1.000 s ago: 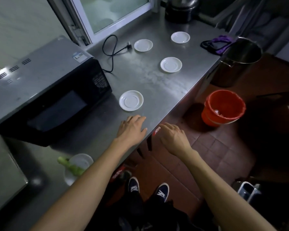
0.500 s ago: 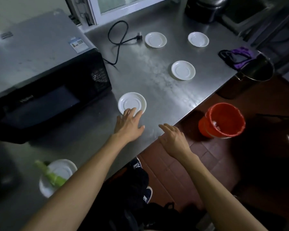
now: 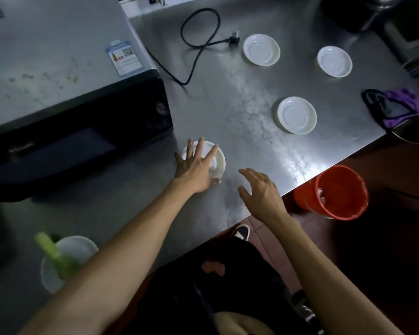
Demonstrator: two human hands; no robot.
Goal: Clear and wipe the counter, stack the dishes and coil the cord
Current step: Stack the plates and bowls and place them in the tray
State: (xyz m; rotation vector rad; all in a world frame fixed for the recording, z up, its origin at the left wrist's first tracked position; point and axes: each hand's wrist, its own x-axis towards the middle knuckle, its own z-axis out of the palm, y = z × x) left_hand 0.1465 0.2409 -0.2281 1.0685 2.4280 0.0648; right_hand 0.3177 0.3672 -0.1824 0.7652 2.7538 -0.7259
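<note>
- The left hand [image 3: 196,168] lay with fingers spread wide over the nearest saucer [image 3: 217,160], just beside the microwave [image 3: 78,131].
- The right hand [image 3: 260,193] hovered with relaxed fingers, holding nothing.
- Three saucers [image 3: 296,115] and the cord [image 3: 198,42] lay farther back on the counter [image 3: 228,105].

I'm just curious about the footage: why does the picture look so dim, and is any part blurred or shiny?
Head view: the room is dark, yet the steel counter shows a bright streak of glare. The green stalk on the near plate is smeared by blur, while the left hand on its saucer stays fairly sharp. Counter edges bow, a wide-angle effect.
</note>
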